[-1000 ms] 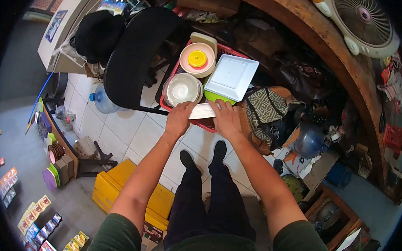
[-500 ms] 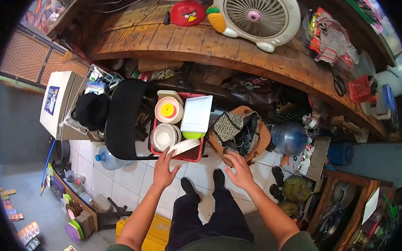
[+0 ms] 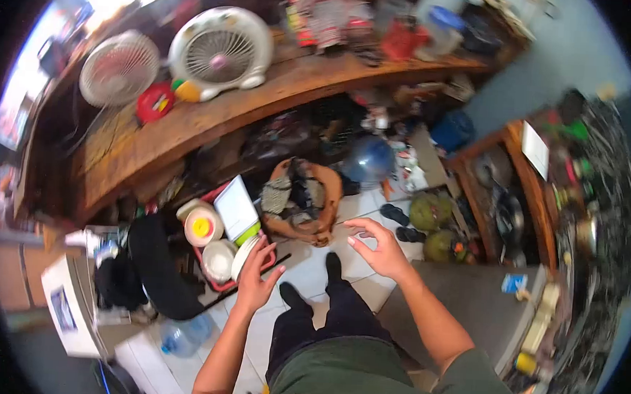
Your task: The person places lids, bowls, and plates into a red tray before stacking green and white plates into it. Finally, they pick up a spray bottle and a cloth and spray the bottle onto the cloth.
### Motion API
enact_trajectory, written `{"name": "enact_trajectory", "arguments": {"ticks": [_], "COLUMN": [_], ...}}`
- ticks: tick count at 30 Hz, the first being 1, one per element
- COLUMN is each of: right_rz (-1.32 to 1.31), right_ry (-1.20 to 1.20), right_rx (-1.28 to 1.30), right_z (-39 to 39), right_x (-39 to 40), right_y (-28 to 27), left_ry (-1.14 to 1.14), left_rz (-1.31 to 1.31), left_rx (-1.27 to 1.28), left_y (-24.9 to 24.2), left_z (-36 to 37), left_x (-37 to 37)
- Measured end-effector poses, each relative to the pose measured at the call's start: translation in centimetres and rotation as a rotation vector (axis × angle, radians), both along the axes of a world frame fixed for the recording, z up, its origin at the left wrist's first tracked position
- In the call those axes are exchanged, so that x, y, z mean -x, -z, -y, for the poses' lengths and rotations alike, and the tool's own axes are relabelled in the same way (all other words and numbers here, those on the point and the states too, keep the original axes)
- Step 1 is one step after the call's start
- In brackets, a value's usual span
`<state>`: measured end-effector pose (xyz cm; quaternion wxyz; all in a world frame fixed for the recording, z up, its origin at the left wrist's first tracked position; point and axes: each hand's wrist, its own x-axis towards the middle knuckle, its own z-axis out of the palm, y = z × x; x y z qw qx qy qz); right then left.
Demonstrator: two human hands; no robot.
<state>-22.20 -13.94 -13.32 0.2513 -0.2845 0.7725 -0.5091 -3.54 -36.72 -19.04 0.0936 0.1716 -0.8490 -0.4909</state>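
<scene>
left hand (image 3: 256,279) beside white plates (image 3: 243,257)

I'm looking down on a pale tiled floor (image 3: 312,264) in a really cluttered room. A long curved wooden counter (image 3: 213,113) runs across the top with two white fans (image 3: 220,49) on it, and bright daylight blows out the upper left corner. A black chair (image 3: 156,267) sits lower left, and a wooden shelf unit (image 3: 523,179) packed with pots is on the right.
</scene>
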Motion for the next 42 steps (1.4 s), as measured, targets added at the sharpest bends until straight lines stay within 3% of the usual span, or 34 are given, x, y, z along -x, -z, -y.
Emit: {"name": "enact_trajectory", "arguments": {"ticks": [3, 4, 7, 11, 13, 18, 21, 24, 26, 31, 37, 42], "right_rz": [-0.100, -0.094, -0.145, -0.194, -0.237, -0.336, -0.372, -0.351, -0.352, -0.291, -0.324, -0.349], "right_ry": [0.178, 0.231, 0.422, 0.705, 0.829, 1.387, 1.673, 1.746, 1.678, 1.571, 1.549, 1.622], "right_rx": [0.097, 0.100, 0.149, 0.132, 0.112, 0.083, 0.234, 0.446, 0.439, 0.548, 0.459, 0.383], "right_z": [-4.4, -6.2, -11.4, -18.3, -21.8, -30.4, -34.8, -36.9, -38.6, -40.7, -40.8, -40.0], "right_x": [-2.0, -3.1, -7.3, -14.6, -18.5, -26.9, -29.5, -30.4, -30.9, -30.8, -30.9, -31.3], "right_y": [-4.0, -5.1, -7.2, -9.8, -10.2, -10.6, -9.8, -10.3, -9.1, -8.9, -8.2, -8.0], "left_ry": [0.181, 0.193, 0.405, 0.675, 0.907, 1.346, 1.411, 1.462, 1.515, 1.639, 1.683, 1.587], "left_rz": [-0.027, 0.017, -0.065, 0.009, 0.068, -0.104, -0.071, -0.077, -0.047, -0.148, -0.013, -0.103], "left_rx": [0.028, -0.146, 0.039, -0.288, -0.316, 0.068, 0.007, -0.080, -0.201, -0.215, -0.262, -0.263], "left_y": [-3.0, -3.8, -4.1, -2.3, -5.5, -10.8, -12.5, -13.6, -13.9, -14.2, -14.9, -15.9], "left_z": [-0.7, -1.6, -3.7, -8.5, -12.5, -22.4, -28.5, -34.3, -37.7, -43.4, -45.7, -49.2], "left_x": [2.0, 2.6, 3.9, 6.1, 7.2, 9.9, 9.5, 7.9, 6.6, 4.7, 5.1, 8.0]}}
